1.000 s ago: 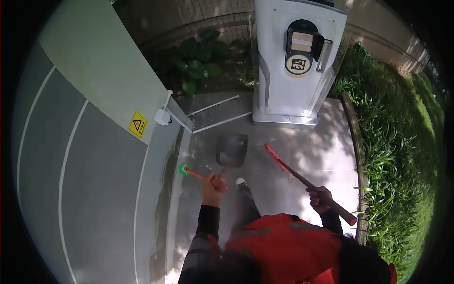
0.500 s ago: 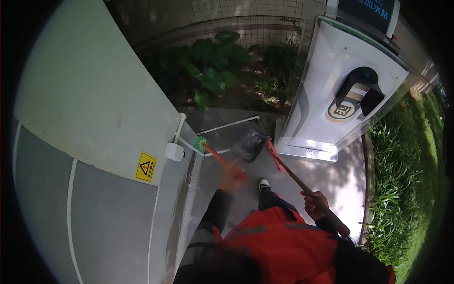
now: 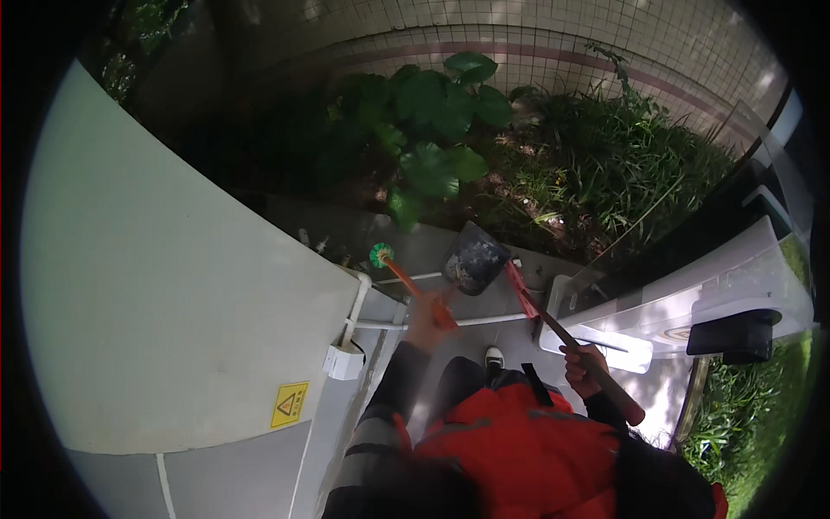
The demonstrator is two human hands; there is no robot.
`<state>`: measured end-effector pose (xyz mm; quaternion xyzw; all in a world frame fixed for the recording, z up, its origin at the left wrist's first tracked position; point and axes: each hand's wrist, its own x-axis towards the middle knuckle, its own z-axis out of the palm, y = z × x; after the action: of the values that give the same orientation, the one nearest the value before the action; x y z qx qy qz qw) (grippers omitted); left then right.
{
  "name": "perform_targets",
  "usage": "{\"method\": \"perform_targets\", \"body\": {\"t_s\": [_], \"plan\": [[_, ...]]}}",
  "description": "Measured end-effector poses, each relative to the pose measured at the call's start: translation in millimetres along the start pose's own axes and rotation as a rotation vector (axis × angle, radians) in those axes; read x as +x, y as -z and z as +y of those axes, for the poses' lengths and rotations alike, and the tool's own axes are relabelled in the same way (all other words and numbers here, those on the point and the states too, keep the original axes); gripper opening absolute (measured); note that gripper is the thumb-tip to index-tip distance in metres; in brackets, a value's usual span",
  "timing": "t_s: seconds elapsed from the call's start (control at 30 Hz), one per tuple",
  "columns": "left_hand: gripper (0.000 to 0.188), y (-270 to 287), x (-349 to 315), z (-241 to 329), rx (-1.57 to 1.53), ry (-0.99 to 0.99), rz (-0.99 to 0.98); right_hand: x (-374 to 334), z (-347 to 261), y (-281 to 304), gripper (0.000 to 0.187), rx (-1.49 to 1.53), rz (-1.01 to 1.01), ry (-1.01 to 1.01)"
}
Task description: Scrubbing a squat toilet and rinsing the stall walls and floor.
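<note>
My left hand (image 3: pixel 425 322), slightly blurred, is wrapped around the orange handle of a brush (image 3: pixel 400 274) with a round green bristle head. The brush points forward and to the left, above the paving. Beyond that hand is a dark, dirt-streaked dustpan (image 3: pixel 477 258); I cannot tell where its handle goes. My right hand (image 3: pixel 586 370) grips a brown stick (image 3: pixel 560 331) near its thick reddish end. At the stick's far end is a pink-red piece (image 3: pixel 519 290) beside the dustpan; its exact kind is unclear.
A pale cabinet with a yellow warning sign (image 3: pixel 290 404) fills the left. White pipes (image 3: pixel 484 320) run low across the paving from a small white box (image 3: pixel 343 360). Leafy plants (image 3: pixel 437 164) stand ahead before a tiled wall (image 3: pixel 596 65). At right is a white machine (image 3: pixel 735 285).
My view has turned to the right and up, showing more plants and wall. Brush, dustpan and stick have travelled along with my hands; the brush now points over the paving near the plants.
</note>
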<state>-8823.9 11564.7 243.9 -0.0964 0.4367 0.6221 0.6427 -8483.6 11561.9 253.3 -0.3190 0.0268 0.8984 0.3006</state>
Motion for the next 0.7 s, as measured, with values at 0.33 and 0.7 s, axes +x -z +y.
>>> {"method": "perform_targets", "body": {"t_s": [0.33, 0.7], "plan": [[0.017, -2, 157, 188, 0.010, -0.098, 0.095, 184, -64, -146, 0.029, -0.131, -0.041, -0.051], [0.025, 11, 251, 382, -0.120, -0.275, 0.266, 385, -87, -337, 0.038, -0.152, -0.111, -0.337]]}}
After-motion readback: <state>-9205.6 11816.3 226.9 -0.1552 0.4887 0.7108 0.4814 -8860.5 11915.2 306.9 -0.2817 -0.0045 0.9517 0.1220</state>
